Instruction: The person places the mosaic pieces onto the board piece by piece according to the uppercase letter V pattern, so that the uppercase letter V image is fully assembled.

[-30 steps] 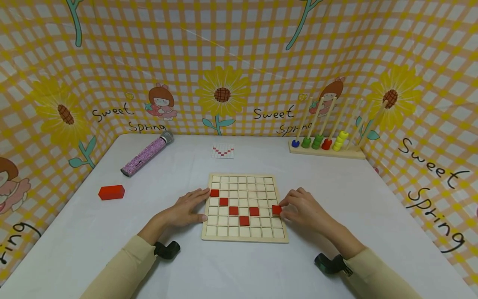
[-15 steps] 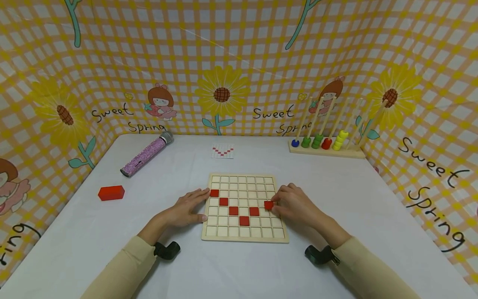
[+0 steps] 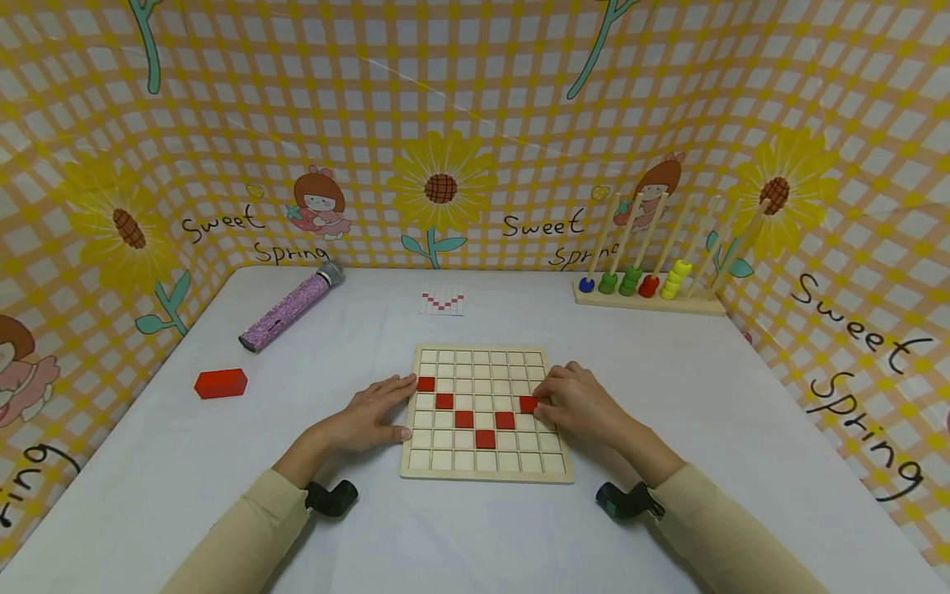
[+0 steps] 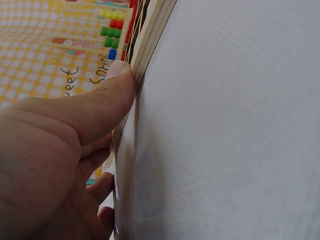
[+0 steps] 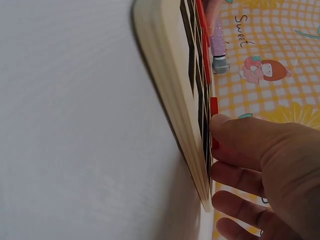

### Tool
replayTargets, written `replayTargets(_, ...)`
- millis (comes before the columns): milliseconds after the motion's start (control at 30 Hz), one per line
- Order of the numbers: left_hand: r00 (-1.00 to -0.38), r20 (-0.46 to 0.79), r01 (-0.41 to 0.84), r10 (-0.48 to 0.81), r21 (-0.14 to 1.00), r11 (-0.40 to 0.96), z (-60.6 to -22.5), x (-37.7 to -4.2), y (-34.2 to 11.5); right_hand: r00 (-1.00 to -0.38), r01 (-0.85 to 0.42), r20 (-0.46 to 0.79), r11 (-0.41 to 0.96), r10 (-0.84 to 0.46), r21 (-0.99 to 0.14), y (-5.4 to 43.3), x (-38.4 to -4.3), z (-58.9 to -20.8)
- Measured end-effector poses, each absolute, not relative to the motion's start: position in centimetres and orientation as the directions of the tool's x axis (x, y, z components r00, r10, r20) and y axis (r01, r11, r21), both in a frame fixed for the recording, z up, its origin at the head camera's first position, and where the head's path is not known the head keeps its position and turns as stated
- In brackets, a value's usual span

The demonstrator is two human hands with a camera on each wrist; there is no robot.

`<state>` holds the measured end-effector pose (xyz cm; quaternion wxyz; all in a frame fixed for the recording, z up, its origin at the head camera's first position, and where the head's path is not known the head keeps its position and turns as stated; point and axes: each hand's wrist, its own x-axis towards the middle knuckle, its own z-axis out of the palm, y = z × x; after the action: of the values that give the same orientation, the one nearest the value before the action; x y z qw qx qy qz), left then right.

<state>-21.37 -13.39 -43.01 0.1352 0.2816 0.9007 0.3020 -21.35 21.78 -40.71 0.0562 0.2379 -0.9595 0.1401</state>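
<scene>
A wooden grid board (image 3: 486, 473) lies on the white table. Several red square tiles sit in its cells, among them one red tile (image 3: 486, 439) at the lowest point of a V-like pattern. My right hand (image 3: 579, 403) pinches another red tile (image 3: 528, 405) between thumb and fingers, close over the board's right side. In the right wrist view the thumb (image 5: 235, 132) presses against that tile's edge. My left hand (image 3: 365, 414) rests along the board's left edge, fingers fairly straight; the left wrist view has its thumb (image 4: 107, 100) touching the wooden side.
Behind the board lies a small pattern card (image 3: 443, 301). A glittery purple microphone (image 3: 285, 313) and a red block (image 3: 221, 384) are at the left. A bead-counting rack (image 3: 649, 300) stands at the back right. A checked cloth (image 3: 475, 107) rises around the table.
My right hand has carried the red tile leftward and slightly away from me, from the board's right edge to over its cells. My left hand has stayed in place.
</scene>
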Motion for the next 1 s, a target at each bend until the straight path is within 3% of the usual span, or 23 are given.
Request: replayTargets(1000,-0.801,-0.072,0.433,0.595,0.617,0.657,-42.82,-21.26,-13.29,-0.882,-0.47,0.173,0.847,-0.438,-0.249,21.09,-21.84,-41.0)
